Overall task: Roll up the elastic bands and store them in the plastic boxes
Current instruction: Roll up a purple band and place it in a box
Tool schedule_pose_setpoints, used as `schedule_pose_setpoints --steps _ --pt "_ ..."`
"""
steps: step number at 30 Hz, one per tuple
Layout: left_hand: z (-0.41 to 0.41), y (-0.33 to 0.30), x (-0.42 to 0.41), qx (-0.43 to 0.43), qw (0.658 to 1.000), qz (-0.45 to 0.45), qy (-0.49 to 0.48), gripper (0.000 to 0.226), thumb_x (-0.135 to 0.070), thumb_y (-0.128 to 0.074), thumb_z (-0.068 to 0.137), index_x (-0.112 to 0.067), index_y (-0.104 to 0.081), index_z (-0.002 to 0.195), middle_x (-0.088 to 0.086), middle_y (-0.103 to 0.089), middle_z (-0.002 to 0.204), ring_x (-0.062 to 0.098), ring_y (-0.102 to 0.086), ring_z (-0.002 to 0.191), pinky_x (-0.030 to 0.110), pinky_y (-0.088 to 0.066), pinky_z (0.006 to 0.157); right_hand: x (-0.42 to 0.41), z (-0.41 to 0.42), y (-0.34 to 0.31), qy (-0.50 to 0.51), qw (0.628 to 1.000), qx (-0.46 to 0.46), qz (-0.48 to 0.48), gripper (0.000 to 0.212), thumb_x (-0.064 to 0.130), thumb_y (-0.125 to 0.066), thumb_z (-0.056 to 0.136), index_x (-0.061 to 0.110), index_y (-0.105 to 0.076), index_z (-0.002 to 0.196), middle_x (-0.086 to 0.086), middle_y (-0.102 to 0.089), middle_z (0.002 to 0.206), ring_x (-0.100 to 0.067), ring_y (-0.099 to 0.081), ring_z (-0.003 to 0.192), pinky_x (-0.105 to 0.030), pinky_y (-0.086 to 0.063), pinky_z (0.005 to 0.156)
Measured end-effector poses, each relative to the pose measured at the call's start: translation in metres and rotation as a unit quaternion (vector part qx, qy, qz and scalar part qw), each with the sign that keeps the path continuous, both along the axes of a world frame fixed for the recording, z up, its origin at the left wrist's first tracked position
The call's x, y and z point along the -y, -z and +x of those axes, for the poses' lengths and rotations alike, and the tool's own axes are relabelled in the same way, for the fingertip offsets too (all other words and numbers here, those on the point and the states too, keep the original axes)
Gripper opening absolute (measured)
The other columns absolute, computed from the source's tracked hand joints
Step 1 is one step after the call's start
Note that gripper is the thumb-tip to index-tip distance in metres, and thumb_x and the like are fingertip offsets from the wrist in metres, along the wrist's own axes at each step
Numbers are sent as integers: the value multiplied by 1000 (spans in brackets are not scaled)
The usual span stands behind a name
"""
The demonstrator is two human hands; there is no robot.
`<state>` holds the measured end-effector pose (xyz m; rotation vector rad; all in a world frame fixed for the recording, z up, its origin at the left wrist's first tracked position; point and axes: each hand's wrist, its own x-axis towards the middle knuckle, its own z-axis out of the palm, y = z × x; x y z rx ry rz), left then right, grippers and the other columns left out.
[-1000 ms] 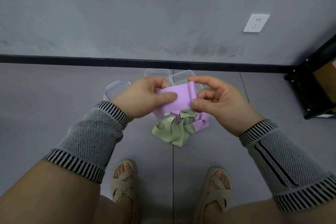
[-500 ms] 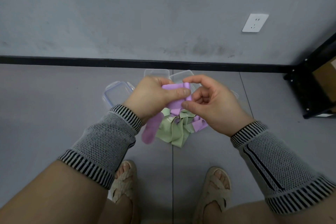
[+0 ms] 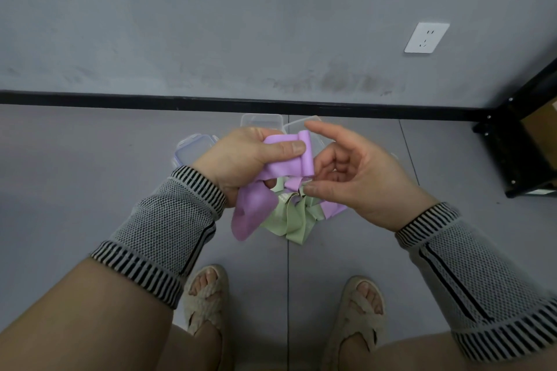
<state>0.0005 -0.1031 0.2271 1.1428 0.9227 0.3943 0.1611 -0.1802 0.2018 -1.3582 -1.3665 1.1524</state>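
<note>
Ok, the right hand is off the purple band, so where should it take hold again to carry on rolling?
Probably at the rolled end of the purple band, coming in from the right. The roll stands up beside the left hand, whose thumb pins the flat part, so only that right edge is free. The right hand is open next to it; thumb below and forefinger above could pinch the roll.

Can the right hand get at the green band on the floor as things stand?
Probably yes. The right hand grips nothing, its fingers only loosely curled beside the purple band held by the left hand. The green band lies uncovered just below.
</note>
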Motion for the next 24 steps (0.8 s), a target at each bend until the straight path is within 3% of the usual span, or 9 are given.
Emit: schedule_pose_setpoints --steps 5,11,16,19,21,24 --pt "2 -3 4 21 999 -18 16 12 -4 -54 90 0 -60 79 0 -58 46 7 -52 36 12 -39 38 -1 -6 0 13 1000 21 15 68 0 -81 67 34 -53 119 5 -64 70 -12 -61 66 -27 -55 72" --pt "1 2 0 -87 993 71 26 15 -18 -67 84 -11 -64 71 -8 -55 44 3 -48 37 12 -36 40 0 -4 -1 23 998 53 18 58 1 -80 68 34 -56 110 4 -63 67 -10 -58 61 -22 -52 65" --pt "5 11 -1 -152 976 158 -1 26 -36 -78 72 -12 -67 69 -11 -56 48 2 -49 42 13 -37 42 -2 -5 4 32 977 207 50 51 11 -79 70 32 -58 112 8 -61 65 -5 -59 60 -16 -49 63" --pt "8 17 1 -154 969 190 -18 27 -32 -80 71 -7 -68 72 -9 -57 49 1 -51 45 12 -38 43 -3 -9 5 37 958 277 70 50 16 -78 72 29 -58 116 11 -58 65 -3 -59 65 -16 -49 65" --pt "8 18 0 -148 970 189 -31 25 -27 -79 73 -4 -68 74 -8 -55 49 2 -48 44 13 -38 43 -3 -9 5 41 966 248 58 56 14 -79 72 33 -55 119 10 -60 67 -4 -59 65 -15 -48 65" --pt "5 17 -3 -133 977 166 -34 24 -25 -76 76 -3 -68 78 -4 -57 55 6 -50 49 17 -41 47 -2 -6 5 40 990 134 37 68 7 -81 70 38 -50 122 6 -64 70 -5 -61 63 -16 -49 67"
